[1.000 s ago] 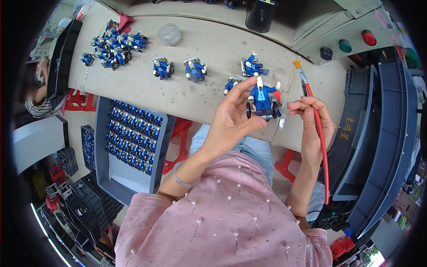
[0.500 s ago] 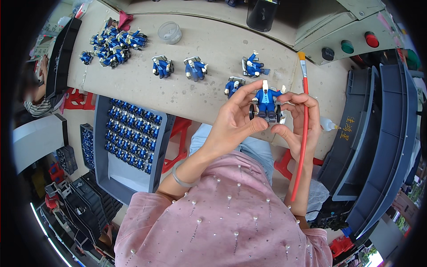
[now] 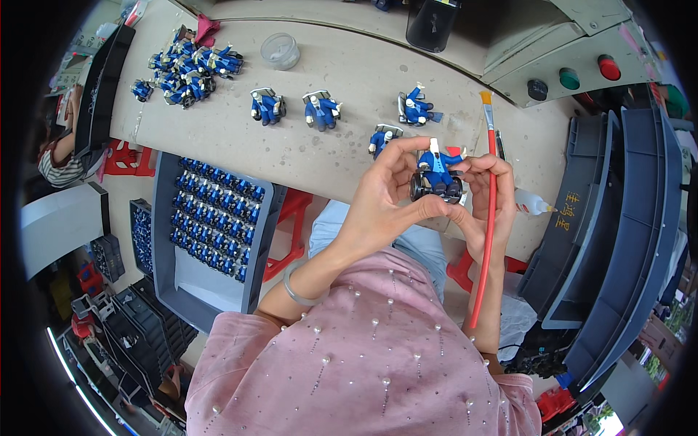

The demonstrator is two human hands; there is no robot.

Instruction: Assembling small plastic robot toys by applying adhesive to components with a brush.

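Between my two hands sits a small figurine in a blue suit on a black-wheeled wheelchair [image 3: 438, 171]. My left hand [image 3: 382, 200] is closed around its left side, with the thumb along the bottom. On the other side, my right hand [image 3: 474, 218] touches the figurine with its fingertips. That hand also keeps a red-handled paintbrush [image 3: 492, 211] upright against its fingers, bristles pointing away from me. Just beyond my left fingers lies another blue figurine [image 3: 381, 138], partly hidden, and a further one [image 3: 416, 109] rests behind it.
Two more figurines [image 3: 320, 109] stand mid-table, left of a pile of figurines [image 3: 185, 73] and a clear round cup [image 3: 280, 51]. A grey crate [image 3: 166, 240] holds rows of figurines at left. A white bottle [image 3: 534, 202] and stacked grey trays [image 3: 574, 167] are at right.
The figurine has turned and tilted a little in my hands. My right hand and the paintbrush have shifted slightly left, and my thumbs have come closer together.
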